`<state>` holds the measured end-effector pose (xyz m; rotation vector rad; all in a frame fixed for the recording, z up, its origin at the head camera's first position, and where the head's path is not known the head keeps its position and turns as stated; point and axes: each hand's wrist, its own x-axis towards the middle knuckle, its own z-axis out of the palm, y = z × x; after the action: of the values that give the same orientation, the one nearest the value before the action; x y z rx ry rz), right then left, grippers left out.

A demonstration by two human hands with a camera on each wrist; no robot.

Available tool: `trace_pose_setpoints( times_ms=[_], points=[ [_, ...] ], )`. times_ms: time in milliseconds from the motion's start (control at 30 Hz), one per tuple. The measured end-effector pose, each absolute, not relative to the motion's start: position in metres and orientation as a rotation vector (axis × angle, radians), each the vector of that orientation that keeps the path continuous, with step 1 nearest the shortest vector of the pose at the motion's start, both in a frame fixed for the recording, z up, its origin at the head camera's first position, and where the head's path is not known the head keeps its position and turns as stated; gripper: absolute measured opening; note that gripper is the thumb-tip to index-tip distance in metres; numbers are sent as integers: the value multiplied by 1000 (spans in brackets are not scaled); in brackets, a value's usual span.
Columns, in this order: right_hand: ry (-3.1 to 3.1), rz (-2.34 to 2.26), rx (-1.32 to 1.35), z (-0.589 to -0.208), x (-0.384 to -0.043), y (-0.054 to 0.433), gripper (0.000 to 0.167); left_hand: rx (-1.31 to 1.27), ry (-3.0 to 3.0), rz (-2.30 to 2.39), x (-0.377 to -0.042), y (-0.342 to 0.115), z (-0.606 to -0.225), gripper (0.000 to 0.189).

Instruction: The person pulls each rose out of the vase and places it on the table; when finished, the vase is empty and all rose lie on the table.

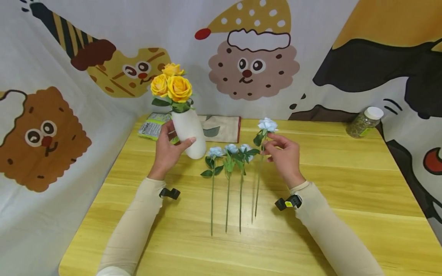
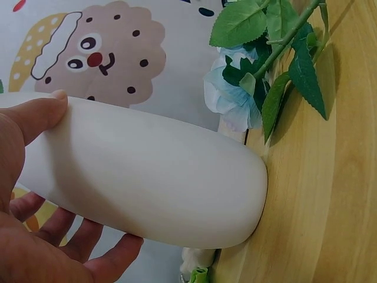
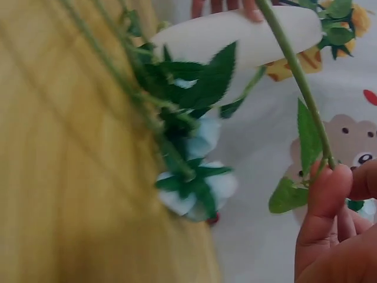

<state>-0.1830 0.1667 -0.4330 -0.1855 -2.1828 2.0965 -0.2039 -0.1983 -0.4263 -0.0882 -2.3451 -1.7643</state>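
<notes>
My left hand [image 1: 169,147] grips a white vase [image 1: 190,132] round its side, thumb across the front. The vase leans, its base at the table, and several yellow roses [image 1: 176,86] stand in its mouth. In the left wrist view the thumb and fingers lie on opposite sides of the vase [image 2: 159,171]. My right hand [image 1: 284,153] pinches the stem of a pale blue rose [image 1: 267,124] just below its bloom; the stem hangs down over the table. In the right wrist view thumb and finger meet on that stem [image 3: 306,91]. Three more blue roses [image 1: 228,161] lie side by side between the hands.
Behind the vase lie a folded cloth [image 1: 224,128] with a red edge and a green-and-grey packet [image 1: 150,126]. A jar [image 1: 364,122] with a white lid stands at the table's back right. A cartoon-printed curtain [image 1: 310,23] hangs behind the wooden table [image 1: 328,165].
</notes>
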Motion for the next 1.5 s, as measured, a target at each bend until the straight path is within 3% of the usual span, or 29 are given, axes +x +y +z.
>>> trace_pose_setpoints(
  times_ms=[1000,1500],
  points=[
    [-2695,2109,-111,-486,-180,188,32,-110,-2314,-1796,-200,-196,-433,83],
    [-2826,1781,77,-474,-180,191,29,-102,-2335,-1749,-204,-198,-433,84]
  ],
)
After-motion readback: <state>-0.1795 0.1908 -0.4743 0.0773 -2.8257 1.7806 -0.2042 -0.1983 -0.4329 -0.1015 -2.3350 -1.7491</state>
